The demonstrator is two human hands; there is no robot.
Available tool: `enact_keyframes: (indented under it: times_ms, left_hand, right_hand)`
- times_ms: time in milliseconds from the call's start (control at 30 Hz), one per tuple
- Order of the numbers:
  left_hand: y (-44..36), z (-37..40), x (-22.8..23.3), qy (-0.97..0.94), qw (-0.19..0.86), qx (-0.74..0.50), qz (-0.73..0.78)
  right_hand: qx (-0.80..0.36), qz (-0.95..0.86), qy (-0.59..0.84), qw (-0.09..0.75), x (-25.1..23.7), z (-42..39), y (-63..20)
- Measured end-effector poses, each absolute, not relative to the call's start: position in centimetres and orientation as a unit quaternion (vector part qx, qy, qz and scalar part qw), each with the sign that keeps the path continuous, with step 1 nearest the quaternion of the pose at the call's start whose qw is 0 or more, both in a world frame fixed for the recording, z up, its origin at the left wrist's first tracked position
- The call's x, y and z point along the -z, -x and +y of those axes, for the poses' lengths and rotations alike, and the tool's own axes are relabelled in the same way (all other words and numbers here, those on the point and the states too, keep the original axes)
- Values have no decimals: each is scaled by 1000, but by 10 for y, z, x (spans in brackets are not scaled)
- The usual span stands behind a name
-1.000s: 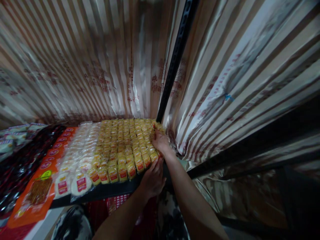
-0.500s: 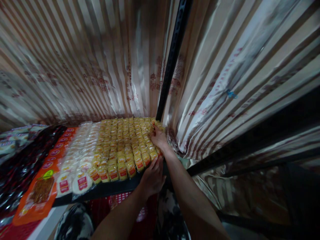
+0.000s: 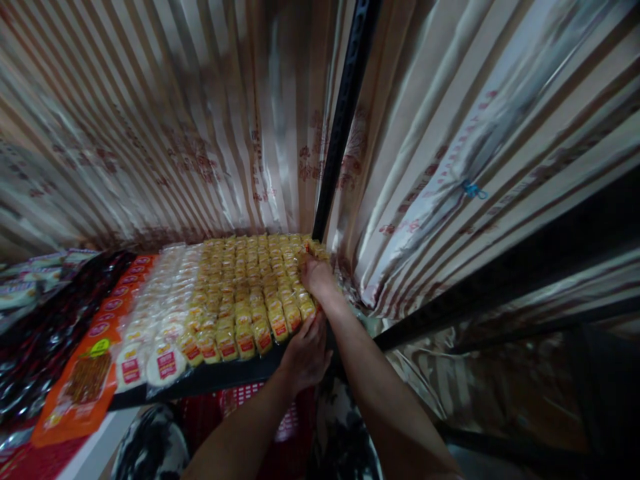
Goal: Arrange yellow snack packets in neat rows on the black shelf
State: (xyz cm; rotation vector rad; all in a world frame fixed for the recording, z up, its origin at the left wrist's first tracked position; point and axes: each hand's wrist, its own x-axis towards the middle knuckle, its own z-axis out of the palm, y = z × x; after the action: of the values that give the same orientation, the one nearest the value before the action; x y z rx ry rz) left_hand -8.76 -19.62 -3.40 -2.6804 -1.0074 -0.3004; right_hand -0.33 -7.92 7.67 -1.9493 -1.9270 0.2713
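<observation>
Rows of small yellow snack packets (image 3: pixel 245 287) in clear wrap, with red labels at the front, fill the right part of a dark shelf (image 3: pixel 215 379). My right hand (image 3: pixel 319 277) reaches over the rightmost row, its fingers closed around a packet near the back corner. At the front end of that same row, my left hand (image 3: pixel 306 353) has its fingers closed against a packet, which the hand mostly hides. White round snack packets (image 3: pixel 167 363) stand in rows left of the yellow ones.
Left of the white packets lie an orange snack bag (image 3: pixel 83 387) and dark glossy packets (image 3: pixel 55 327). A black upright post (image 3: pixel 343 127) rises at the back corner. Striped plastic sheeting (image 3: pixel 200 120) hangs behind and to the right. A red basket (image 3: pixel 287 423) sits below the shelf.
My right hand has shifted very slightly at the back of the rightmost row, its fingers bending down more. My left hand stays at the front. The view has moved a little.
</observation>
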Motion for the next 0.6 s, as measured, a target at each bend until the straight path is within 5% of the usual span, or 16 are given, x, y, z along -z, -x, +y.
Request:
enact_keyframes:
  times_ms: [100,333,600]
  left_hand:
    - [87,-196,32,924,115,104,-350]
    - [89,-197,27,928,104,135,-332]
    - [91,-196,26,930,153,153,-297]
  right_hand:
    - [-56,-686,698,197,-81,-84,2]
    - [29,-612,680,404,-59,-138,-14]
    - [8,-597,692,405,-10,-208,-19]
